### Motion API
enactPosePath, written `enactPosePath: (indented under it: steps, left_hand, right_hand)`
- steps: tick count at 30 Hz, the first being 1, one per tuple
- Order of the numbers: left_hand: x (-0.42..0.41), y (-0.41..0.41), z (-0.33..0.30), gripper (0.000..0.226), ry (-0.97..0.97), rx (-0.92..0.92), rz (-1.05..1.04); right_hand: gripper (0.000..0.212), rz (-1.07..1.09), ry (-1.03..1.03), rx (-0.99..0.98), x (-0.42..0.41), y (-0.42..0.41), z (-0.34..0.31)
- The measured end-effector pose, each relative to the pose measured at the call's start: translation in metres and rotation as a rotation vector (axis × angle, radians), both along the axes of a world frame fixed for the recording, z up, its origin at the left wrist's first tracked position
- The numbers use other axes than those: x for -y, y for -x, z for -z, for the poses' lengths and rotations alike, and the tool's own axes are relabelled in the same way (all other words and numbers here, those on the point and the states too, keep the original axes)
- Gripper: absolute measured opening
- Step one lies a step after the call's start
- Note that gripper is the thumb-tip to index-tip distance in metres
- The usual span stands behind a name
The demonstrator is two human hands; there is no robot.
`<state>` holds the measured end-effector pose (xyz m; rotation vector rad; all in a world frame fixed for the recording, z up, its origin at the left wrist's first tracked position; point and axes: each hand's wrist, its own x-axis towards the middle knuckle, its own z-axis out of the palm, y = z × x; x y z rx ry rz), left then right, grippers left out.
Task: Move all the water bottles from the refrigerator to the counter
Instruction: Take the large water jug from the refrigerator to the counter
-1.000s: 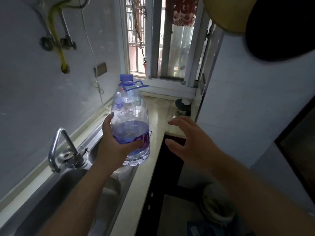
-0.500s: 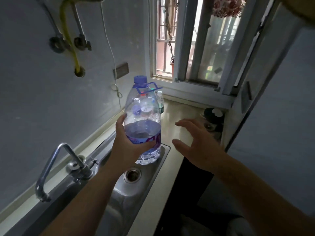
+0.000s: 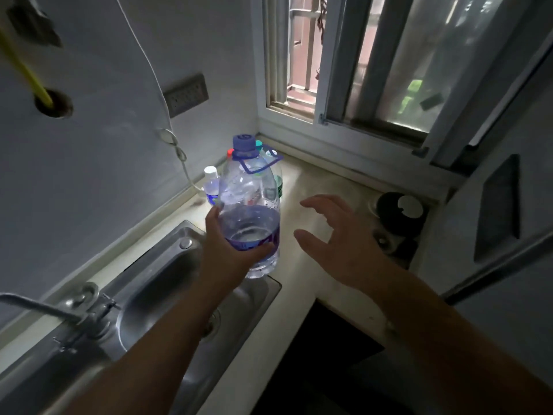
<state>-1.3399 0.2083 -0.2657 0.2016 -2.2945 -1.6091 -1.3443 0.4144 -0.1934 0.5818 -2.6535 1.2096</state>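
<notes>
My left hand (image 3: 227, 253) grips a large clear water bottle (image 3: 250, 205) with a blue cap, a blue carry handle and a purple label, about a third full. It is held upright above the far end of the sink, near the pale counter (image 3: 311, 187). My right hand (image 3: 332, 241) hovers open to the right of the bottle, fingers spread, holding nothing. Behind the big bottle, in the counter's back corner, stand smaller bottles: one with a white cap (image 3: 211, 185), one with a green cap (image 3: 276, 179), and a red cap (image 3: 229, 152) just showing.
A steel sink (image 3: 167, 274) with a tap (image 3: 71, 310) lies at the left. A dark round object (image 3: 399, 209) sits on the counter at the right, by a grey wall. A window (image 3: 368, 61) is behind the counter. A white cord (image 3: 176, 148) hangs down the wall.
My left hand has carried the big bottle forward along the sink toward the corner of the counter. My right hand has moved along beside it, still open. The view has tilted down.
</notes>
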Motion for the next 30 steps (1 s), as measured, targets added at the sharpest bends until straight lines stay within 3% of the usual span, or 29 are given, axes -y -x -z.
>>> enactPosePath:
  steps: [9, 14, 30]
  left_hand:
    - [-0.041, 0.076, 0.051, 0.113, 0.009, 0.026, -0.058]
    - [-0.053, 0.117, 0.084, 0.118, 0.000, 0.080, -0.071]
    - [-0.066, 0.193, 0.184, 0.116, 0.090, -0.012, -0.055]
  right_hand:
    - [0.051, 0.011, 0.022, 0.117, -0.009, 0.054, 0.025]
    - [0.035, 0.018, 0.035, 0.152, -0.014, 0.076, 0.049]
    - [0.037, 0.077, 0.038, 0.218, -0.023, 0.128, 0.116]
